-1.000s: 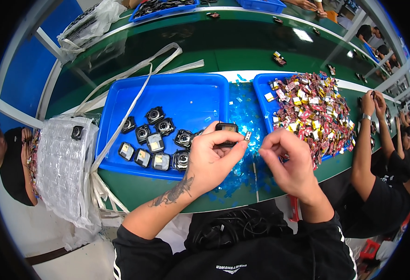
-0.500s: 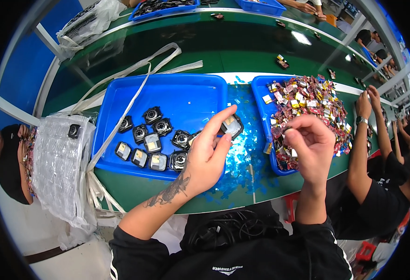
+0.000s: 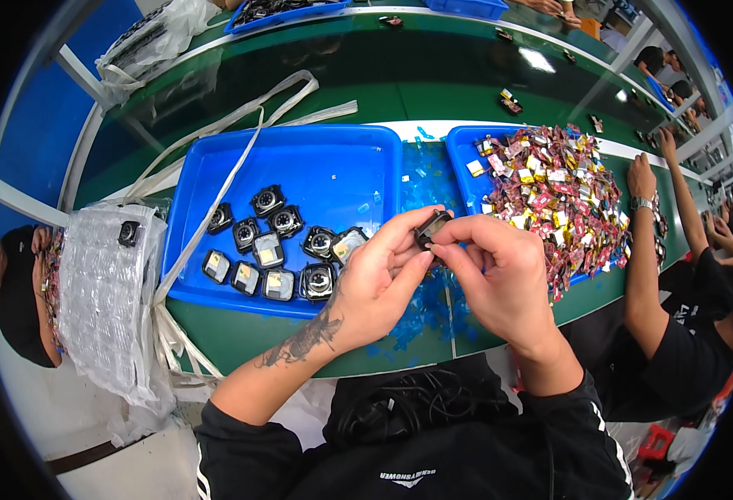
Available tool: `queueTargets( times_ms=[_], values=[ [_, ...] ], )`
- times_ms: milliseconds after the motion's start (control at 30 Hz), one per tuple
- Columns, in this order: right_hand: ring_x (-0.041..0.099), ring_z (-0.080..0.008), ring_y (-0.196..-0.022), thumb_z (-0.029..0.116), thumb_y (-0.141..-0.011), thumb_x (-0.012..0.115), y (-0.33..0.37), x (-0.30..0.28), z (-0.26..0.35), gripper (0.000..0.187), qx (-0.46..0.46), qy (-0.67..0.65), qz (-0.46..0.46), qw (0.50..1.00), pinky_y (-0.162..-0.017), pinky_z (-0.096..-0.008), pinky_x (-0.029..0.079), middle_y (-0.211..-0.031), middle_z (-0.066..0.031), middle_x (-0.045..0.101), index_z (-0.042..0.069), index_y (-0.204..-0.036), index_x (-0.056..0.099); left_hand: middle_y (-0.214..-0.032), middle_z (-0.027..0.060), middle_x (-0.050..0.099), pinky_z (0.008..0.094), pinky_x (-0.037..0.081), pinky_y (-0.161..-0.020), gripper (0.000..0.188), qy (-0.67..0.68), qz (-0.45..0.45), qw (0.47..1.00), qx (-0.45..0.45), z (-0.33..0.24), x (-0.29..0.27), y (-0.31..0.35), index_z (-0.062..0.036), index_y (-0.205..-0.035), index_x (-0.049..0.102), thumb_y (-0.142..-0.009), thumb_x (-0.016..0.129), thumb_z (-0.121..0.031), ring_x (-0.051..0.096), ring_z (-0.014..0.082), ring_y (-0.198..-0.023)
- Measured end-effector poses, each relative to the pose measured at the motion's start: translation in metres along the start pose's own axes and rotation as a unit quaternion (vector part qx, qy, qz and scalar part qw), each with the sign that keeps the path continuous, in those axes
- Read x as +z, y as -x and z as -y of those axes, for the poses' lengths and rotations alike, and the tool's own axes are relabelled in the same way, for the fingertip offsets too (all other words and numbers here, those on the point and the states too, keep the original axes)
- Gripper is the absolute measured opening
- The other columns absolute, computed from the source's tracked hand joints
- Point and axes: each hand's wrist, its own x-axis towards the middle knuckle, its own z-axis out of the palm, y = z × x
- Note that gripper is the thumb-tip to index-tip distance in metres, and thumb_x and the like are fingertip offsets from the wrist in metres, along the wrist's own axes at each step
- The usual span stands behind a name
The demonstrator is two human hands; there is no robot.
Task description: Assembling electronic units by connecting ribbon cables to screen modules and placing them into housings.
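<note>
My left hand (image 3: 375, 287) holds a small black smartwatch case (image 3: 431, 227) between its fingers, tilted up on edge above the gap between two trays. My right hand (image 3: 504, 279) meets it from the right, with thumb and forefinger pinched at the near edge of the case. Whether a small piece sits between those fingertips is hidden. Left of my hands, a blue tray (image 3: 300, 142) holds several similar watch cases (image 3: 267, 250), some with round sensor backs up, others with pale rectangular inner sides showing.
A second blue tray (image 3: 460, 150) is heaped with small circuit boards (image 3: 541, 192) carrying white and yellow parts. Blue film scraps (image 3: 420, 321) litter the green table between the trays. White straps (image 3: 241, 167) cross the left tray beside clear plastic packaging (image 3: 108, 300). Co-workers' arms (image 3: 645, 242) reach in at right.
My right hand has moved left from over the circuit boards to the watch case in my left hand. The case has turned from facing up to edge-on.
</note>
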Motion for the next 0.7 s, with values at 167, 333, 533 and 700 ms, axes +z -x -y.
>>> queueTargets(
  times_ms=[167,333,533,700],
  values=[
    [0.062,-0.0236,-0.057,-0.003,-0.077,0.069,-0.002,-0.0014,0.0017,0.01,-0.006,-0.001,0.001,1.0,-0.052,-0.0312,0.047,-0.076,-0.0115,0.066,0.001,-0.085,0.066,-0.127,0.0161,0.056,0.03,0.047,-0.098,0.045,0.004,0.003,1.0,-0.004,-0.0009,0.0008,0.0002,0.0044,-0.14,0.036,-0.096,0.046,0.003,0.056,0.0176,-0.116],
    [0.062,-0.0225,-0.056,0.0,-0.077,0.07,-0.0036,-0.0021,-0.0014,0.007,0.007,0.002,0.014,1.0,-0.05,-0.0307,0.047,-0.075,-0.01,0.067,0.002,-0.082,0.066,-0.126,0.0165,0.056,0.0312,0.048,-0.098,0.045,-0.011,0.007,1.0,0.0,-0.0015,0.0009,0.0008,0.0043,-0.14,0.036,-0.096,0.045,0.003,0.057,0.0181,-0.115],
    [0.053,-0.0148,-0.048,0.003,-0.073,0.074,-0.0011,-0.0071,-0.0031,0.014,0.055,-0.058,0.016,0.997,-0.045,-0.0281,0.041,-0.063,-0.0053,0.061,0.003,-0.073,0.06,-0.128,0.0159,0.055,0.0307,0.047,-0.098,0.045,-0.045,0.017,0.999,0.017,-0.0026,0.0048,0.0054,0.0065,-0.14,0.036,-0.096,0.045,0.004,0.057,0.0186,-0.115],
    [0.048,-0.0135,-0.051,0.004,-0.071,0.077,-0.0062,-0.0058,-0.0065,0.023,0.015,-0.023,-0.011,1.0,-0.047,-0.0294,0.038,-0.062,-0.0031,0.051,0.003,-0.075,0.054,-0.13,0.0162,0.053,0.0325,0.046,-0.099,0.046,-0.061,0.019,0.997,0.052,-0.0031,0.0021,0.0025,0.0048,-0.141,0.034,-0.096,0.043,0.005,0.057,0.0183,-0.115]
  ],
)
